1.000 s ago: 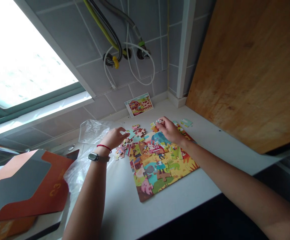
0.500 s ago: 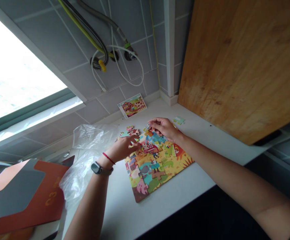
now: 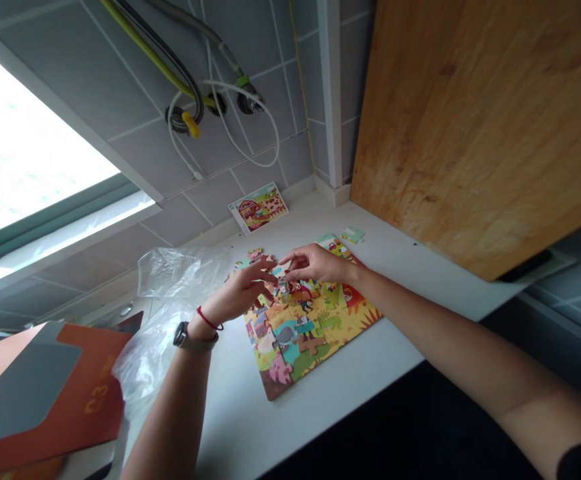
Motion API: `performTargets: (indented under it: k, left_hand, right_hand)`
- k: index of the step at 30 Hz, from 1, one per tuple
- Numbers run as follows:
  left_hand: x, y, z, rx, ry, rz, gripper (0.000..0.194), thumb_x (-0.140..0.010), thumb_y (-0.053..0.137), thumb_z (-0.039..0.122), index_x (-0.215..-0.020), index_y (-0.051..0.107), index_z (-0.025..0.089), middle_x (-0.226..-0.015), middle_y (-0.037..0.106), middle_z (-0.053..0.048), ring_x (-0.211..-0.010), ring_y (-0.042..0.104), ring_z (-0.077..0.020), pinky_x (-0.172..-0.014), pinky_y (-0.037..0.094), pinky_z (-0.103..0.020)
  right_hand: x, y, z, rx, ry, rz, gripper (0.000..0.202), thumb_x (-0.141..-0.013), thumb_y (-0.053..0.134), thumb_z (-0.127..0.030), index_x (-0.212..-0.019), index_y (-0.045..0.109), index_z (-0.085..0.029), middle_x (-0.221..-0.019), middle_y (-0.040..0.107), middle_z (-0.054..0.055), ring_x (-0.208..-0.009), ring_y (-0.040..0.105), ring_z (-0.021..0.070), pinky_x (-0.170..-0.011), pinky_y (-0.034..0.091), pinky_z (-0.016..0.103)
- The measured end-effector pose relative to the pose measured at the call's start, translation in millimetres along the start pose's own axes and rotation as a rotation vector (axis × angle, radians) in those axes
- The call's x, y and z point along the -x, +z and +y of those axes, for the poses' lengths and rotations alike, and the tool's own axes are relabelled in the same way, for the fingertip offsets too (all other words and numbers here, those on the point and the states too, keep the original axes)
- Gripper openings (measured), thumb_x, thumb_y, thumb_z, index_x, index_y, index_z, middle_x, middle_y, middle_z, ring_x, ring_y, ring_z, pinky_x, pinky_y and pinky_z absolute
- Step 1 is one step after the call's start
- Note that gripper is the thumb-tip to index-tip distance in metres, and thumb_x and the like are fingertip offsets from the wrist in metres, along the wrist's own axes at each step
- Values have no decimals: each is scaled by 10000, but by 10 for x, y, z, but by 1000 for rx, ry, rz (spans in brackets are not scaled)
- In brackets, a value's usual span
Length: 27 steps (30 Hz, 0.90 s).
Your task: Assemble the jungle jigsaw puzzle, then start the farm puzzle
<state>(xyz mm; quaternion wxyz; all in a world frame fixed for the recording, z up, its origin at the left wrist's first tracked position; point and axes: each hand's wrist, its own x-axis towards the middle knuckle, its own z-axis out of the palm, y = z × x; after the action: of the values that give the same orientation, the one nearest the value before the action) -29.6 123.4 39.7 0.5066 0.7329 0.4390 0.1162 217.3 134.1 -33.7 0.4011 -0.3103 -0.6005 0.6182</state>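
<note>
A colourful farm-scene jigsaw puzzle (image 3: 327, 330) lies on the white counter, many of its pieces fitted together. Over its upper left part, my right hand (image 3: 320, 264) pinches a small puzzle piece (image 3: 281, 272), mostly covered by the fingers. My left hand (image 3: 245, 287), with a watch and a red cord at the wrist, hovers close by, its fingers apart and holding nothing I can see. Loose pieces (image 3: 255, 254) lie just beyond the left fingers. Another pale green loose piece (image 3: 353, 235) rests past the puzzle's far right corner.
A picture card (image 3: 259, 207) of the farm scene leans at the wall. Crumpled clear plastic (image 3: 170, 277) and an orange-and-grey box (image 3: 93, 393) are on the left. A wooden board (image 3: 460, 127) stands at the right; cables (image 3: 190, 87) hang on the tiled wall.
My right hand has moved left over the puzzle, bringing its fingers near my left hand and uncovering the puzzle's far right corner. The view has shifted slightly.
</note>
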Motion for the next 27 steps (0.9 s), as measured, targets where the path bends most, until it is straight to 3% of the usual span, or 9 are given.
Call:
performTargets:
  k: [3,6,11,14,16,19,22,27]
  left_hand:
    - [-10,65,-13,95,-80,-78,726,-920,699,379,-1551,393,192,-1038,749,-104,-813,787,-223,-541,591,-240]
    - [-8,169,-48,105,-56,-18,835,-874,781,441,-1556,366,194,-826,737,-31,-692,759,-200,-473,534,-205]
    - [148,369,-154,91,-53,190,521,-850,783,533,-1185,599,178,-734,690,3,-599,728,-173,-428,492,-188]
    - [310,527,-217,243,-128,343,537,-775,826,599,-1003,553,196,-701,670,21,-558,721,-180,-413,490,-196]
    - [397,659,-247,331,-160,422,573,-730,858,615,-915,498,211,-631,638,48,-487,674,-153,-405,463,-186]
    - [471,854,-264,362,-155,425,586,-746,837,647,-821,440,223,-545,592,64,-415,601,-127,-394,409,-182]
    - [522,957,-266,202,-72,406,547,-841,743,669,-745,457,213,-547,590,41,-434,570,-114,-427,397,-198]
    - [634,946,-289,-477,185,327,442,-954,679,579,-726,676,200,-641,634,-3,-582,566,-127,-574,440,-244]
  right_hand:
    - [14,26,-14,13,14,-10,567,-665,944,-444,-1102,780,-123,-837,792,57,-746,712,160,-715,543,260]
    - [22,50,-22,3,7,-4,542,-681,935,-436,-1091,764,-126,-829,796,54,-719,709,151,-706,550,258]
    - [29,72,-50,0,-8,46,477,-763,882,-464,-1084,750,-137,-818,776,46,-651,683,133,-669,566,267]
    - [52,77,-85,120,-35,39,463,-756,891,-464,-1066,776,-140,-948,792,80,-783,710,161,-724,566,269]
    - [72,99,-90,164,-33,-46,461,-753,894,-464,-1061,790,-136,-1001,798,93,-856,716,178,-757,561,270]
    - [97,149,-68,150,4,-192,436,-804,850,-459,-1083,794,-128,-926,798,82,-797,711,173,-690,542,259]
    - [111,160,-71,158,24,-298,372,-861,794,-420,-1096,798,-131,-898,802,72,-759,710,164,-679,533,258]
    - [118,90,-142,327,-68,-276,182,-915,727,-270,-1007,832,-153,-1049,820,76,-1000,734,200,-926,525,301]
